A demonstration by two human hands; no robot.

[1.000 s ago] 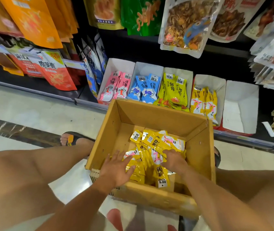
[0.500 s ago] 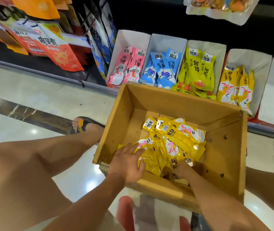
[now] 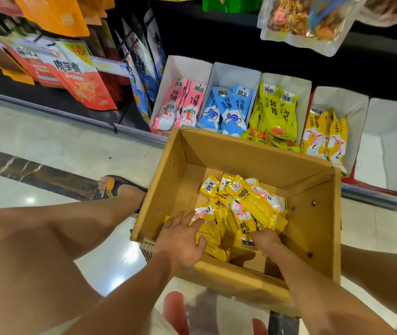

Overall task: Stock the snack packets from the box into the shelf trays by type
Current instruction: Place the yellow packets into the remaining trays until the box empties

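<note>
Head view. A cardboard box (image 3: 253,151) sits open on the floor (image 3: 59,146) in front of the lowest shelf (image 3: 47,100), between the person's knees.

Yellow snack packets (image 3: 248,206) lie in a loose pile on the bottom of the box, toward its near wall. The upper packets lie flat, with their long axes running from the far-left of the box to its near-right and their white label ends pointing far-left. Those beneath run more nearly far-to-near.

The left hand (image 3: 180,240) lies palm down on the near-left edge of the pile. Its fingers are straight and spread, resting on the packets. The right hand (image 3: 266,240) is at the near-right end of the pile. Its fingers are curled down among the packets with the tips hidden, so whether they clamp a packet cannot be told.

Five white trays stand side by side just beyond the far wall of the box:
- Far-left: the pink tray (image 3: 185,68) holds pink packets (image 3: 180,105).
- Next: the blue tray (image 3: 236,73) holds blue packets (image 3: 226,110).
- Next: the lime tray (image 3: 289,81) holds lime packets (image 3: 275,112).
- Far-right of the box: the yellow tray (image 3: 337,97) holds shelved yellow packets (image 3: 323,134) of the same print as the pile.
- The end tray (image 3: 391,141) closes the row.

All shelved packets lean back, with their long axes running away from the box and their label ends uppermost.

A sandalled foot (image 3: 113,187) rests left of the box.
</note>
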